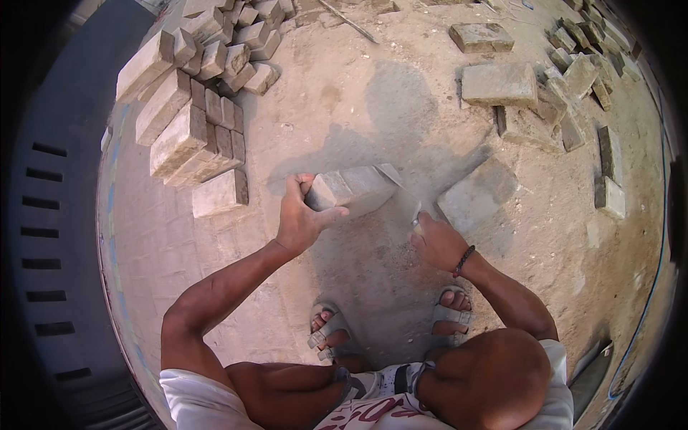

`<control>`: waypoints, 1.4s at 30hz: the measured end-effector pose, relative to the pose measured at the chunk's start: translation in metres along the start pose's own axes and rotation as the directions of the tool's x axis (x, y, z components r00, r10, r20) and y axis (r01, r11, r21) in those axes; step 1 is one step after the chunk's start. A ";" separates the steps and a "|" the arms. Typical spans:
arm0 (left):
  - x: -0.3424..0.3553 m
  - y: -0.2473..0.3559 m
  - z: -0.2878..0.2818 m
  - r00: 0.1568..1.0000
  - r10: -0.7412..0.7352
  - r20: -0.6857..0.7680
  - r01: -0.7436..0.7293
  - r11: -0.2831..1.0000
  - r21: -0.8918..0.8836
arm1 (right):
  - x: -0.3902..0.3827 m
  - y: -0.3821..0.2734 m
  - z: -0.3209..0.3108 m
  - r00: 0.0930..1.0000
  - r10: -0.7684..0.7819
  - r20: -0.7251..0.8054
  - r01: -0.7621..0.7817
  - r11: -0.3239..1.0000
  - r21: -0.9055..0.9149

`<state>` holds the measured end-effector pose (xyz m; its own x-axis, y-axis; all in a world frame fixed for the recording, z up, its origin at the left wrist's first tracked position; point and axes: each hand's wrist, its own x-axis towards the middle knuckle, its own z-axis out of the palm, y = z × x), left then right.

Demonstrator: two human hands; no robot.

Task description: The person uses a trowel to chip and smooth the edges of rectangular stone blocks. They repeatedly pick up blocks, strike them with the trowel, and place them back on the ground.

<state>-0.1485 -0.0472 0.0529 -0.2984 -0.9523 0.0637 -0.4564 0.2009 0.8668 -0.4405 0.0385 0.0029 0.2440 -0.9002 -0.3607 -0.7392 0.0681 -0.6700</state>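
My left hand [304, 215] grips the near left end of a grey paving brick [344, 188], raised at the centre with its long side crosswise. My right hand [433, 240] is closed round the handle of a trowel [390, 179], whose metal blade lies at the brick's right end; whether they touch is hard to tell. Another dusty grey block [476, 193] lies on the ground just beyond my right hand. Pale dust greys the ground below.
Stacked bricks [179, 136] stand at the upper left, loose bricks [502, 86] at the upper right, a thin rod [347, 21] at the back. A dark slotted metal gate [64, 215] runs along the left, a blue hose [663, 236] along the right. My sandalled feet [451, 312] are below.
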 end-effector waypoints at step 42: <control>-0.046 -0.062 -0.014 0.938 -0.071 0.339 -0.191 0.710 0.678 | 0.001 -0.015 0.041 0.999 0.003 0.053 -0.032 0.830 0.557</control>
<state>-0.0947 -0.0186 0.0028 -0.5314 -0.8300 -0.1694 -0.8352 0.4800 0.2684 -0.4033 0.0543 -0.0139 0.2747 -0.8761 -0.3963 -0.2719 0.3245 -0.9059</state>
